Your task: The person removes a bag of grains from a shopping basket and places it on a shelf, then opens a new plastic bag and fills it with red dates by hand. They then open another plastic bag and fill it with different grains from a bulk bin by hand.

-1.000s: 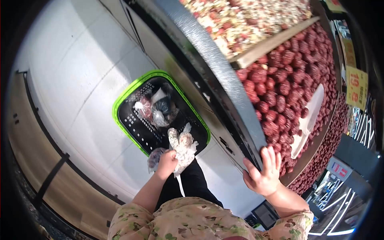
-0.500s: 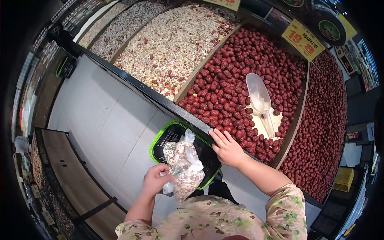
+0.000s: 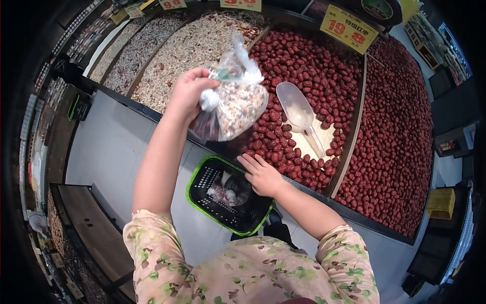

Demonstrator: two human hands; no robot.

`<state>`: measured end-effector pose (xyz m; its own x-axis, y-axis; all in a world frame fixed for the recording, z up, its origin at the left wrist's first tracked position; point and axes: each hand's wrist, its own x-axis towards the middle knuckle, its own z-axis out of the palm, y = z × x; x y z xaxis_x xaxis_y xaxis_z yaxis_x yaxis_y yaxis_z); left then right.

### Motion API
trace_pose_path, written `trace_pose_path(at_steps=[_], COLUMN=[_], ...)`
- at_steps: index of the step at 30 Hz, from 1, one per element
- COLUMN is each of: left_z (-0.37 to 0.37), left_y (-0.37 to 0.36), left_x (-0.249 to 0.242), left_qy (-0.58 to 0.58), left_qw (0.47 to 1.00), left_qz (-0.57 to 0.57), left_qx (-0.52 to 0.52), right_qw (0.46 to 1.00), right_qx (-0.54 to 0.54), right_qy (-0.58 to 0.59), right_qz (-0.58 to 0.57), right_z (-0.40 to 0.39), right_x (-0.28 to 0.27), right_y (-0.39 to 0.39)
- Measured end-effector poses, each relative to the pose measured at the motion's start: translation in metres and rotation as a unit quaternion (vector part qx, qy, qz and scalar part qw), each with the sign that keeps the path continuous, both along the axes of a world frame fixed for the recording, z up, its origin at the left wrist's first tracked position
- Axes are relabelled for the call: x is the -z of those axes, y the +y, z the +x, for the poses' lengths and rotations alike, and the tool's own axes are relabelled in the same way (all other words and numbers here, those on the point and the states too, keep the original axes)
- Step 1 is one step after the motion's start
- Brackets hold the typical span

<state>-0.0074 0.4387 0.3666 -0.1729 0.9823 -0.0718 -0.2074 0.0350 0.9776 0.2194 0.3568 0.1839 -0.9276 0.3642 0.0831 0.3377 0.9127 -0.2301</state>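
My left hand (image 3: 191,92) grips a clear plastic bag of mixed grains (image 3: 243,104) by its gathered plastic. The bag hangs over the front edge of the bins, across the border between the grain mix (image 3: 202,45) and the red dates (image 3: 314,61). With fingers stretched out, my right hand (image 3: 260,175) lies on the front edge of the date bin and holds nothing. Below it stands a black shopping basket (image 3: 195,190) with a green rim. Inside the basket lies a tied plastic bag (image 3: 228,195), its contents hard to make out.
A clear scoop (image 3: 298,111) lies on the dates, over a bare patch of the bin bottom (image 3: 301,144). A yellow price sign (image 3: 349,28) stands behind. More dates (image 3: 395,137) fill the bin to the right. Shelving (image 3: 93,223) stands at the lower left.
My left hand has lifted the grain bag from over the basket, up and forward over the bins. My right hand stays on the bin edge. The view has shifted slightly.
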Motion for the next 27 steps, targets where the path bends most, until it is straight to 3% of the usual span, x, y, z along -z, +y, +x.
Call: trace_pose_path(at_steps=[4, 8, 10, 12, 13, 14, 15, 17, 19, 21, 22, 25, 27], left_z=[0.002, 0.012, 0.018, 0.017, 0.017, 0.017, 0.011, -0.005, -0.020, -0.045, -0.058, -0.090, -0.083], left_y=[0.083, 0.125, 0.119, 0.129, 0.112, 0.091, 0.074, 0.037, -0.014, -0.071, -0.100, -0.187, -0.249], left_x=[0.038, 0.100, 0.113, 0.139, 0.132, 0.118, 0.113, 0.103, 0.090, 0.110, 0.124, 0.229, 0.314], left_qy=[0.030, 0.255, 0.372, 0.386, 0.178, -0.043, -0.045, 0.201, 0.126, 0.122, 0.082, -0.016, -0.053], left_qw=[0.999, 0.967, 0.925, 0.917, 0.979, 0.983, 0.985, 0.965, 0.985, 0.970, 0.970, 0.937, 0.892], left_qz=[0.013, 0.008, 0.028, 0.062, 0.096, 0.132, 0.126, 0.170, 0.104, 0.153, 0.121, -0.026, -0.231], left_qx=[-0.001, -0.010, -0.072, -0.082, 0.022, 0.118, 0.107, -0.004, -0.051, -0.145, -0.192, -0.349, -0.384], right_qw=[1.000, 0.999, 1.000, 1.000, 1.000, 1.000, 1.000, 0.999, 0.999, 0.999, 0.999, 0.997, 0.995], right_qx=[0.001, 0.004, 0.009, 0.020, 0.022, 0.024, 0.024, 0.027, 0.025, 0.025, 0.023, 0.027, 0.023], right_qy=[-0.003, -0.026, -0.022, -0.021, -0.008, -0.019, -0.020, -0.029, -0.035, -0.041, -0.047, -0.068, -0.095], right_qz=[0.020, 0.023, 0.013, -0.006, -0.005, 0.004, 0.000, 0.002, -0.001, -0.003, 0.005, 0.027, 0.033], right_z=[-0.003, -0.006, -0.008, -0.011, -0.012, -0.013, -0.014, -0.016, -0.018, -0.020, -0.021, -0.025, -0.027], right_x=[0.007, 0.006, 0.006, 0.005, 0.007, 0.008, 0.007, 0.007, 0.006, 0.006, 0.005, 0.007, 0.009], right_y=[0.001, 0.002, 0.002, 0.002, 0.002, 0.001, 0.000, 0.000, -0.001, -0.002, -0.002, -0.005, -0.004])
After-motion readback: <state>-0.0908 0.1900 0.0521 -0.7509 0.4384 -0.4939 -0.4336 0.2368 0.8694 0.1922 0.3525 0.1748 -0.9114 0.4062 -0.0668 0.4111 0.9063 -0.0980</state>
